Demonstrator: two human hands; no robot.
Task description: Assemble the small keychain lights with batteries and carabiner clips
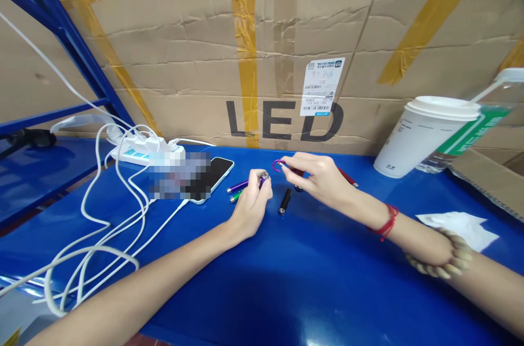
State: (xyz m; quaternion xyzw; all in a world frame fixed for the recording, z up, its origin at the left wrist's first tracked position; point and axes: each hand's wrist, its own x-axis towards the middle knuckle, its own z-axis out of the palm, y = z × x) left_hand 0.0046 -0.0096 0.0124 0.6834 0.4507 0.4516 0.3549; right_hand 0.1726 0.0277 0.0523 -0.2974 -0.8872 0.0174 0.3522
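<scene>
My left hand (252, 205) is closed around a small purple metal tube (264, 178), its silvery end facing up between thumb and fingers. A purple carabiner (278, 164), seen as an open curve, is pinched between the thumb and fingertips of my right hand (317, 178), just right of the tube. Beside my left hand lie another purple tube (237, 186) and a green tube (234, 197), partly covered by the hand. Between both hands a black tube (285, 202) lies on the blue table (278, 280). A red tube (347, 177) shows behind my right hand.
On the left are a phone (210, 179), a white power strip (143, 149) and looping white cables (85, 215). A lidded paper cup (421, 138), a bottle with a green label (470, 130) and a tissue (462, 228) are at right. A large cardboard box (184, 62) stands behind.
</scene>
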